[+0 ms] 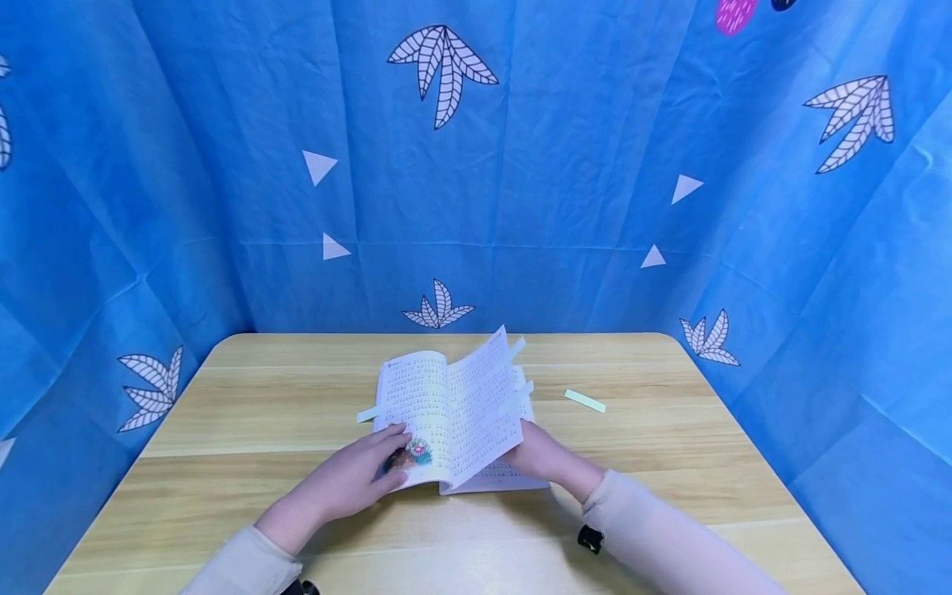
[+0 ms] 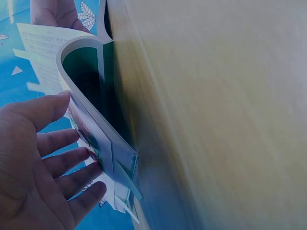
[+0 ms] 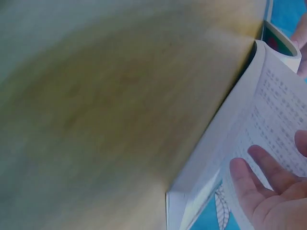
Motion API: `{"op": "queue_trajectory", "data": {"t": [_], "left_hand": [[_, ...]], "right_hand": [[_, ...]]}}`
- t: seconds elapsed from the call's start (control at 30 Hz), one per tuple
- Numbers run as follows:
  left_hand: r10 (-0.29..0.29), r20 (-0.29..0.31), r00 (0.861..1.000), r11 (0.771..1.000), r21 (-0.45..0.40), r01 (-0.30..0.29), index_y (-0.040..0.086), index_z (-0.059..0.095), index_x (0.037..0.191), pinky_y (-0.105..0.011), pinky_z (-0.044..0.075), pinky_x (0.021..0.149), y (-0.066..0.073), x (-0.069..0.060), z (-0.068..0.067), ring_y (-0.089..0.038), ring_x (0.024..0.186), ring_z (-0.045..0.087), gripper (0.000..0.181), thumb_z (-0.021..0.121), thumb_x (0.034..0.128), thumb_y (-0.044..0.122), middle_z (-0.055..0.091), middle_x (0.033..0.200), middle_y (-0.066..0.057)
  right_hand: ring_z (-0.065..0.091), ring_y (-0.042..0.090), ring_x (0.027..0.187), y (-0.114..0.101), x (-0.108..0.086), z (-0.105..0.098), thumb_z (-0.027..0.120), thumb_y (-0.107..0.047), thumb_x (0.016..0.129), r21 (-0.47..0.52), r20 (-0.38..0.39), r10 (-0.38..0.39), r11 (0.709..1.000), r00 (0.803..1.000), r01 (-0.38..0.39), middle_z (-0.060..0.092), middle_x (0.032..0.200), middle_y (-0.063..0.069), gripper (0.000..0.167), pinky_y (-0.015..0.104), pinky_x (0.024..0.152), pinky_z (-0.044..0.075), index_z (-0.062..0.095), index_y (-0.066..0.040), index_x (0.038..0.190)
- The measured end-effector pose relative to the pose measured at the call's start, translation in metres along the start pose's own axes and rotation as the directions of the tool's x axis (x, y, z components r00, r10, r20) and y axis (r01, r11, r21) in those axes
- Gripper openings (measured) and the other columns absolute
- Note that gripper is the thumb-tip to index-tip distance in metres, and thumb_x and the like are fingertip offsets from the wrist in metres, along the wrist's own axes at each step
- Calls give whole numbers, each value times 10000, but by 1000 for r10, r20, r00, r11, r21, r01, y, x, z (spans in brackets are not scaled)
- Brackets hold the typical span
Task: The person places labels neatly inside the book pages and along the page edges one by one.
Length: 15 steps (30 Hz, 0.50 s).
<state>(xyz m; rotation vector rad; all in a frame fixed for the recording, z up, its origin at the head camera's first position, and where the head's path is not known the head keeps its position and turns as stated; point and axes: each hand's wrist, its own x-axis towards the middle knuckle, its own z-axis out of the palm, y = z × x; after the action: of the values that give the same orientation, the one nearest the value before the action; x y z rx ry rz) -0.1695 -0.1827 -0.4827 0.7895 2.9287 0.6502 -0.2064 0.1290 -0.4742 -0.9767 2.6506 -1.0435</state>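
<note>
An open book (image 1: 416, 388) with printed text lies on the table, a colourful picture (image 1: 419, 450) low on its left page. My left hand (image 1: 345, 479) rests on that page's lower left, its fingers spread and lightly bent in the left wrist view. One right-hand page (image 1: 483, 405) stands raised at a slant. My right hand (image 1: 537, 453) is at its lower right edge, partly hidden behind it; in the right wrist view its fingers (image 3: 247, 184) are extended against the page. Pale sticky tabs (image 1: 368, 413) jut from both sides of the book.
A loose pale green strip (image 1: 585, 401) lies on the wooden table (image 1: 297, 388), right of the book. Blue patterned cloth (image 1: 476, 182) hangs behind the table and along both sides. Small black devices (image 1: 591, 539) are worn near the wrists.
</note>
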Motion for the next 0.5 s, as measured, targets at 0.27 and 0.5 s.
{"op": "queue_trajectory", "data": {"t": [0.27,0.5], "left_hand": [[-2,2,1000,1000,-3,2,59,515,1459,-505,351,1147,0,-1,-1,-327,1430,383,580,641,984,368,411,1558,-123],[-5,-1,1000,1000,-2,5,62,521,1455,-512,355,1144,1,-1,-1,-333,1425,389,579,647,980,369,413,1555,-130]], "right_hand": [[621,272,1172,3,9,10,576,-82,989,75,18,13,997,1000,-14,664,1243,72,271,432,997,508,636,-73,1253],[634,264,1148,8,14,11,564,-100,997,195,53,25,980,998,-35,656,1253,98,293,372,958,540,602,-33,1279]]}}
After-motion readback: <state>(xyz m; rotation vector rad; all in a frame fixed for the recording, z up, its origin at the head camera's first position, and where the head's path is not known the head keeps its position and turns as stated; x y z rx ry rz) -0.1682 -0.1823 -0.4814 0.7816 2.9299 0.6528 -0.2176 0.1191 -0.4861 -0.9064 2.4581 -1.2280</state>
